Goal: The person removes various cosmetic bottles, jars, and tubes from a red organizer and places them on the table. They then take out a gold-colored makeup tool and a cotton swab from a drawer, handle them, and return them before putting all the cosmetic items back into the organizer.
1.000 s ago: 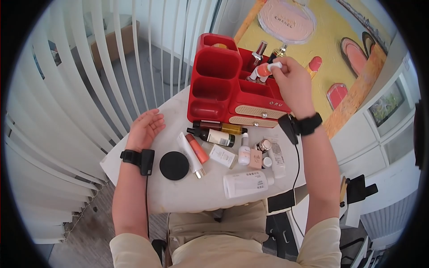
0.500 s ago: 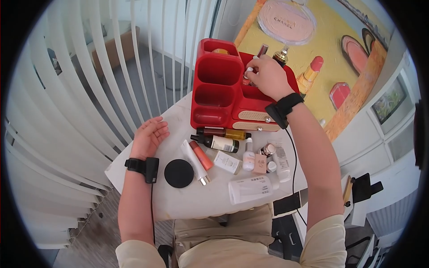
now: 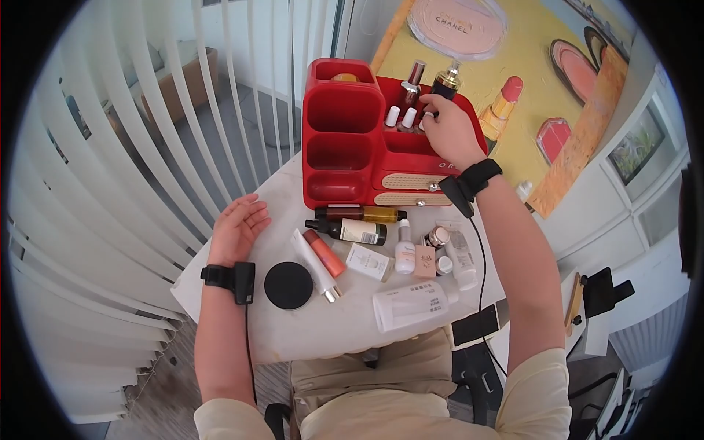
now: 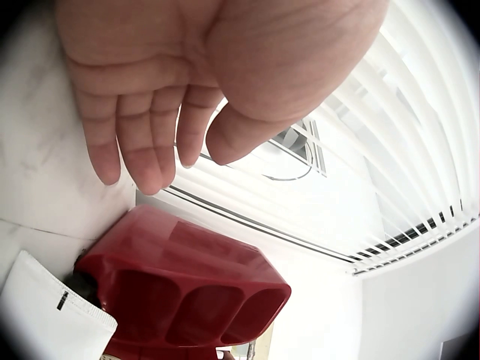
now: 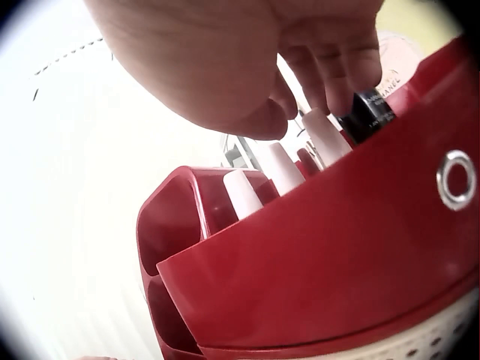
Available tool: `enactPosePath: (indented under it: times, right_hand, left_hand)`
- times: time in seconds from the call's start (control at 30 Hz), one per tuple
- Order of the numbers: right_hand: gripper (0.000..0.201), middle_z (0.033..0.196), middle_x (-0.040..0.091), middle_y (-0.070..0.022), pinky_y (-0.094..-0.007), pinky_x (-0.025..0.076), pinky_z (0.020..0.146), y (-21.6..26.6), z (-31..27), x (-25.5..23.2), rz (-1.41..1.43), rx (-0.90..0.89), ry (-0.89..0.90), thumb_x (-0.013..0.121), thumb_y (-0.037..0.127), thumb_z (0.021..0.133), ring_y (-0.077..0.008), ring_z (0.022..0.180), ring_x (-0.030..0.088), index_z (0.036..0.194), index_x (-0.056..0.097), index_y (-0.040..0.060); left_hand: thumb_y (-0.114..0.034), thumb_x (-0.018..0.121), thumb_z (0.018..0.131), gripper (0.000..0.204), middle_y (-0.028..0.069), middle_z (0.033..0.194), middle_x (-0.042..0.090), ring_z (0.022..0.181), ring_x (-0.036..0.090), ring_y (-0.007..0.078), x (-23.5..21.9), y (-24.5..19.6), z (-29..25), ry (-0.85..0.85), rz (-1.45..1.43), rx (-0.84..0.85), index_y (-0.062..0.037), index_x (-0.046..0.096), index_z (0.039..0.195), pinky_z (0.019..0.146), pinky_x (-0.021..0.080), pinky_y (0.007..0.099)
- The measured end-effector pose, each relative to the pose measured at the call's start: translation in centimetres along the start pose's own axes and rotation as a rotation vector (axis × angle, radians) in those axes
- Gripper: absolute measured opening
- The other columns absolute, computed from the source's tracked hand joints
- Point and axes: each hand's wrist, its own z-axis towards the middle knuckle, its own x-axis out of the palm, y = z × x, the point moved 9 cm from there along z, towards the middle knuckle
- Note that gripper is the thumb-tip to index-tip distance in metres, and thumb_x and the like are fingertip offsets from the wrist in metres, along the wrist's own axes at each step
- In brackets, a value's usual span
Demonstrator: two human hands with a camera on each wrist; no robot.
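My right hand is over the red cosmetics organizer, palm down with bent fingers. Three small bottles with white caps stand in a row in its upper compartment. The fingertips are at the rightmost white cap; in the right wrist view the thumb lies a little to its left. Beside the fingers is a black item, partly hidden. A silver-and-dark bottle and a black bottle with a gold top stand behind. My left hand rests palm up at the table's left, holding nothing, fingers loosely bent.
On the white table lie a round black compact, a white tube, an orange tube, dropper bottle, white box, a large white bottle and several small cosmetics. Blinds hang left; a painting stands behind.
The right hand lowered a small white-capped bottle into the organizer's upper compartment, then shifted right along the row to the rightmost cap. The left hand has stayed at the table's left.
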Motion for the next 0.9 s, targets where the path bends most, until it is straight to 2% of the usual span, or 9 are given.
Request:
enactPosePath:
  times: [0.1,0.17,0.3,0.37,0.5,0.6,0.67,0.77,0.9]
  right_hand:
    - [0.03,0.098,0.068,-0.0199,-0.0421,0.052,0.083,-0.7,0.0,0.7,0.041,0.047,0.076,0.056,0.013,0.086,-0.0349,0.092,0.066,0.113,0.065,0.0024]
    - [0.034,0.094,0.069,-0.0175,-0.0362,0.052,0.083,-0.4,0.1,1.3,0.049,0.02,0.188,0.057,0.01,0.086,-0.0275,0.087,0.068,0.119,0.061,0.0008]
    - [0.036,0.096,0.069,-0.0158,-0.035,0.052,0.082,-0.9,0.0,2.0,0.115,0.065,0.302,0.059,0.011,0.086,-0.0247,0.087,0.068,0.12,0.06,0.001]
    - [0.034,0.099,0.069,-0.0186,-0.0384,0.052,0.081,-0.6,-0.1,0.7,0.171,-0.011,0.138,0.061,0.015,0.085,-0.0326,0.089,0.068,0.116,0.063,0.0014]
    - [0.035,0.096,0.07,-0.0131,-0.0326,0.053,0.077,-1.3,-1.4,-1.7,0.267,0.006,-0.05,0.064,0.016,0.085,-0.0236,0.081,0.068,0.116,0.063,0.0]
    - [0.027,0.091,0.07,-0.0063,-0.0258,0.052,0.073,-1.6,-5.2,-2.7,0.431,0.092,-0.012,0.062,0.012,0.089,-0.011,0.08,0.065,0.113,0.064,-0.0005]
    - [0.024,0.09,0.07,-0.004,-0.0235,0.051,0.072,-1.3,-9.1,-2.6,0.481,0.112,0.062,0.062,0.009,0.09,-0.0074,0.081,0.063,0.112,0.064,-0.0002]
    - [0.021,0.085,0.069,-0.0069,-0.0262,0.05,0.065,-0.3,-15.1,-3.5,0.226,0.149,0.153,0.067,0.005,0.083,-0.0119,0.072,0.06,0.103,0.068,-0.0005]
    - [0.022,0.082,0.068,-0.0063,-0.0267,0.05,0.061,-1.8,-20.6,-2.6,0.297,0.303,0.234,0.067,0.004,0.082,-0.0129,0.065,0.059,0.104,0.069,0.0016]
  left_hand:
    - [-0.015,0.05,0.099,0.027,0.014,0.105,0.067,0.093,0.066,0.0223,-0.2,0.1,0.1,0.0,0.014,-0.003,0.0019,0.055,0.12,0.087,0.055,0.0367]
    - [-0.015,0.05,0.099,0.028,0.0138,0.105,0.067,0.093,0.066,0.0223,-0.2,0.1,0.1,0.004,0.014,-0.003,0.0019,0.055,0.121,0.087,0.055,0.0366]
    - [-0.015,0.051,0.099,0.028,0.0131,0.104,0.067,0.093,0.066,0.0219,-0.2,0.3,0.1,0.015,-0.004,0.002,0.0021,0.054,0.121,0.087,0.055,0.0363]
    - [-0.015,0.051,0.099,0.029,0.013,0.104,0.067,0.093,0.066,0.0217,-0.3,0.3,0.2,0.012,0.002,-0.004,0.0022,0.054,0.121,0.087,0.055,0.0361]
    - [-0.016,0.051,0.099,0.029,0.0129,0.106,0.066,0.094,0.066,0.0212,-0.5,0.4,0.4,0.024,0.015,0.001,0.0025,0.054,0.121,0.087,0.055,0.0358]
    - [-0.016,0.05,0.099,0.03,0.0131,0.107,0.066,0.095,0.066,0.0209,-0.4,0.3,0.3,0.013,0.029,0.002,0.0027,0.053,0.122,0.088,0.055,0.0358]
    - [-0.016,0.05,0.099,0.03,0.0134,0.108,0.065,0.095,0.065,0.0211,-0.5,0.4,0.4,0.01,0.031,-0.008,0.0031,0.053,0.123,0.089,0.054,0.0361]
    - [-0.016,0.05,0.099,0.031,0.0137,0.108,0.065,0.096,0.065,0.0215,-0.6,0.4,0.3,0.005,0.037,-0.005,0.0034,0.052,0.124,0.09,0.054,0.0363]
    - [-0.016,0.05,0.099,0.032,0.0142,0.109,0.065,0.097,0.065,0.0219,-0.4,0.3,0.2,0.003,0.062,0.002,0.0039,0.051,0.125,0.091,0.054,0.0365]
